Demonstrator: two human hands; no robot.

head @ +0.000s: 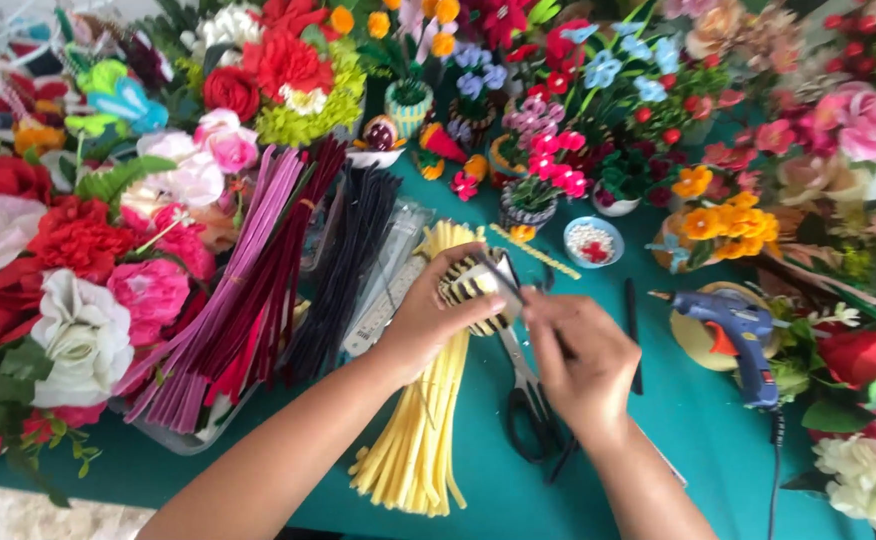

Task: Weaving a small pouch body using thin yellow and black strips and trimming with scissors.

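My left hand grips a small round piece made of pale yellow and dark pipe cleaners, held above the teal table. My right hand pinches a thin dark strand that runs up across that piece. Below my hands lies a long bundle of pale yellow pipe cleaners. Black-handled scissors lie on the table just under my right hand.
A blue glue gun rests on a round stand at the right. Bundles of pink, maroon and black pipe cleaners lie left. Handmade flowers and small pots ring the teal table. A small blue bowl sits behind.
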